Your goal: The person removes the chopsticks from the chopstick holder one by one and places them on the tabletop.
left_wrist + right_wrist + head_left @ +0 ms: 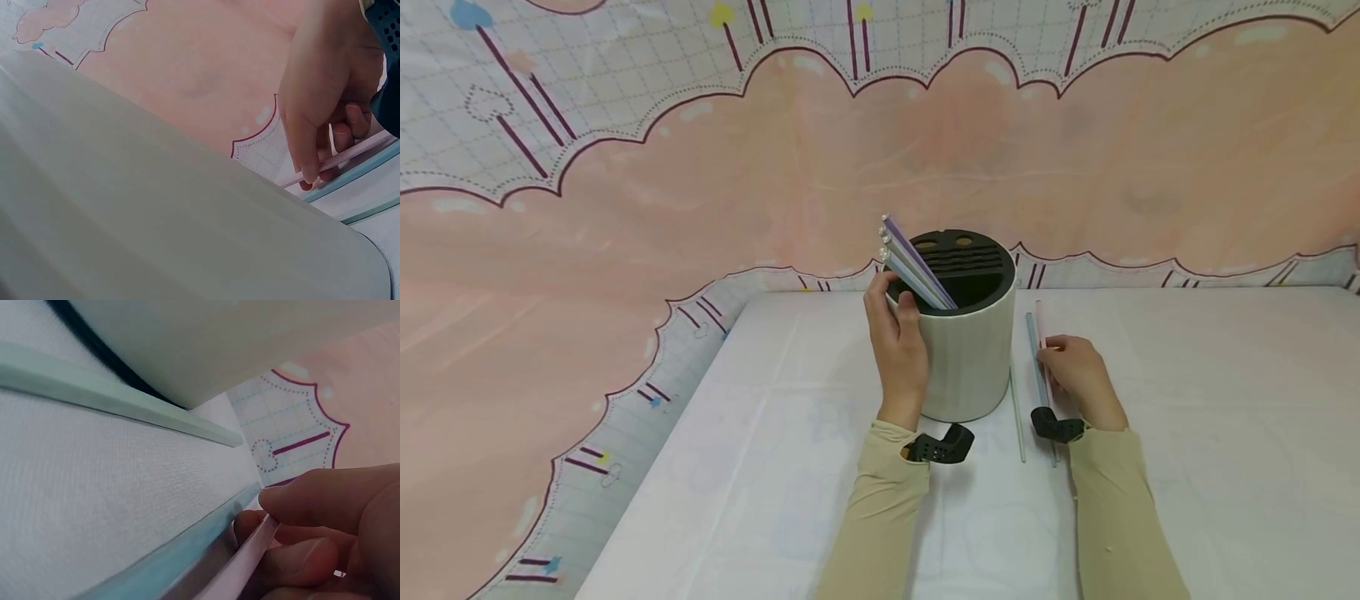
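Note:
A white cylindrical pen holder (966, 358) with a black top insert stands upright on the table. Several thin pastel sticks (925, 271) with sparkly ends lean out of its opening to the left. My left hand (901, 354) grips the holder's left side near the rim, its thumb in front. To the right of the holder, my right hand (1081, 375) pinches a thin pink stick (240, 565) between thumb and fingertips. Close beside that one, a light blue stick (187, 550) runs along the tabletop. Nearer the holder's base lies a pale green stick (119, 400).
A white cloth covers the table (1240, 433). Behind it and along its left side hangs a peach and white patterned curtain (1075, 183). Each wrist wears a black camera mount, such as the left mount (942, 446).

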Demonstrator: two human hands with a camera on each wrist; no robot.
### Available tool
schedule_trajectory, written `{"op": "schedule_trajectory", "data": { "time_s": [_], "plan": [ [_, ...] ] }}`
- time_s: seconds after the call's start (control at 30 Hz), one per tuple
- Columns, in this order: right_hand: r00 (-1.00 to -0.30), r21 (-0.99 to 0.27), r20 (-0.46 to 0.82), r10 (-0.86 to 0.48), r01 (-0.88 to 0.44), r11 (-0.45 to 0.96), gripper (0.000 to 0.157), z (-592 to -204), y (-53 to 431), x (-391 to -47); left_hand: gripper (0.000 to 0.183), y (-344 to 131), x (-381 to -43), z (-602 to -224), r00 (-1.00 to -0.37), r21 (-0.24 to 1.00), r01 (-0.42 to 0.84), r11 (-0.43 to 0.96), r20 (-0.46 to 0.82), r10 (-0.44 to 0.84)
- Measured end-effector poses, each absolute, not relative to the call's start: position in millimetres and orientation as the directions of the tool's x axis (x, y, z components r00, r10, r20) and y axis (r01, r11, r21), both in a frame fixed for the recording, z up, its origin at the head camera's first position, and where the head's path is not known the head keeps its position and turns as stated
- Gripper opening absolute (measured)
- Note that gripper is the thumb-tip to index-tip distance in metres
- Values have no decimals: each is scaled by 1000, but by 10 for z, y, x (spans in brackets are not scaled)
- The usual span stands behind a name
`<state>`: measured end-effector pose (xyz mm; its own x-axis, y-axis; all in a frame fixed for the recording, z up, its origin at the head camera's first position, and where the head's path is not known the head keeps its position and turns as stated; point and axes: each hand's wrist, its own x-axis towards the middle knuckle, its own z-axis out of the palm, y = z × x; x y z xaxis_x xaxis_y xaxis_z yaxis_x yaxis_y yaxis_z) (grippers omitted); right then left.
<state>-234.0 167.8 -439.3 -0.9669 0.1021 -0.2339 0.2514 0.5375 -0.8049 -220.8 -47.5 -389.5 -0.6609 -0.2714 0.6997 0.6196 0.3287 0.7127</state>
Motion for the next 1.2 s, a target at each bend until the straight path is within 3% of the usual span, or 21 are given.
{"op": "schedule_trajectory", "data": {
  "time_s": [0.67,1.2],
  "plan": [
    [-978,-759,-192,75,197,621,34,-4451,1575,-2392,45,-462,-2201,-3888,-667,714,617,330,697,-263],
    [-974,-710,-206,94,215,671,43,-4417,1593,-2387,46,-481,-2212,-3920,-653,707,624,333,705,-275]
  ]
}}
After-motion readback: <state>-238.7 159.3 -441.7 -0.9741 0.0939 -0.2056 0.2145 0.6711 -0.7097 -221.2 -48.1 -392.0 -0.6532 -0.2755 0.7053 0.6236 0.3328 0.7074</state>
